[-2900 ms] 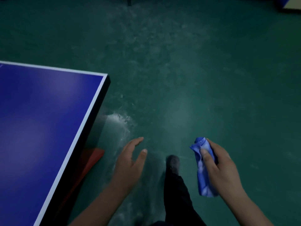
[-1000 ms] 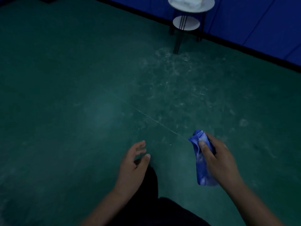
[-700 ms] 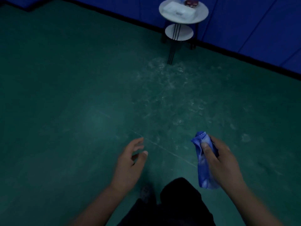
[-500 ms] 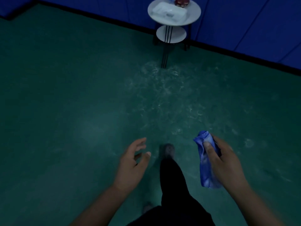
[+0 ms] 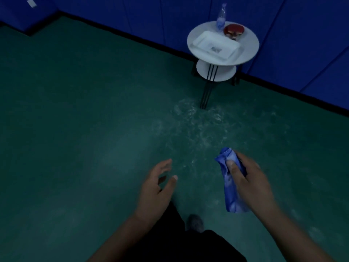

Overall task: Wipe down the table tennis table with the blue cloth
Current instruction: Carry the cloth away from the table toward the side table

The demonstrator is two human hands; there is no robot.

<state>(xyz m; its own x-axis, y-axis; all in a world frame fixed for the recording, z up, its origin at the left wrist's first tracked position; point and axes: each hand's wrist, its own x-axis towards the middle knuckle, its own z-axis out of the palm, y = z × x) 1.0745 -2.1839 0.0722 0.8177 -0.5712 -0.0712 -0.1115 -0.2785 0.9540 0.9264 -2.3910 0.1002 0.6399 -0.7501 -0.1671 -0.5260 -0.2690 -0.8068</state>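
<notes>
Green floor [image 5: 75,129] fills frame, blue wall panels at 12 o'clock; table tennis table not in view. Round side bench [image 5: 249,44] at 1 o'clock carries white tray [image 5: 216,45], red paddle [image 5: 233,30], clear bottle [image 5: 221,17]. Right hand [image 5: 249,184] at 4 o'clock, fingers [image 5: 233,168] clenched round blue cloth [image 5: 229,186]: bunched lengthwise, creased, pale patches, tail dangling below palm. Left hand [image 5: 156,188] at 6 o'clock, fingers released, holding nothing. Risk: scuffed, possibly wet floor patch ahead may cause slip; loose tail could drag.

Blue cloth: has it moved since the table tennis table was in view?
Yes. The blue cloth, gripped in the right hand, has been carried towards the round side table by the wall.
</notes>
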